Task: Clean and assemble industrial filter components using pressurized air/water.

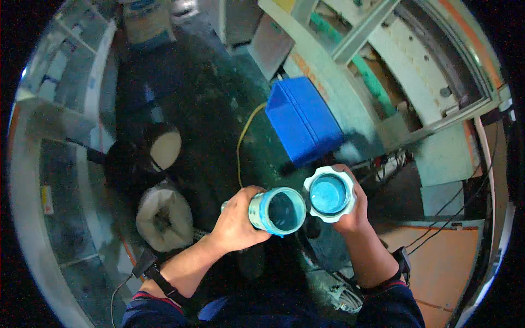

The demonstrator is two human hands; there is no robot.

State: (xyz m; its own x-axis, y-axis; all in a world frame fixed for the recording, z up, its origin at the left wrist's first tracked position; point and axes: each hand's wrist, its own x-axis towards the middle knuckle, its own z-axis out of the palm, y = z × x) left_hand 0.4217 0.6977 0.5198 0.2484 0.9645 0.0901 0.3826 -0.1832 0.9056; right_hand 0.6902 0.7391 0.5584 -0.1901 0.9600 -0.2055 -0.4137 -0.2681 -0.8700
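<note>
My left hand point(236, 223) wraps round a pale cylindrical container point(257, 213), its open mouth turned up toward the view. Blue residue marks the container's rim, and its inside looks dark. In my right hand point(355, 210) is a white, scalloped-edge screw cap point(328, 193), its hollow side facing up and coated in light blue. Cap and container are side by side at nearly the same height, with a narrow gap between them. Some fingers of both hands are hidden behind what they hold.
Beyond my hands stands a blue plastic bin point(306, 117) beside a pale machine frame point(377, 131). A yellow hose point(239, 145) runs along the dark floor. An open whitish sack point(164, 213) sits at left, near a round pale-topped object point(165, 149). An orange panel point(443, 268) is at lower right.
</note>
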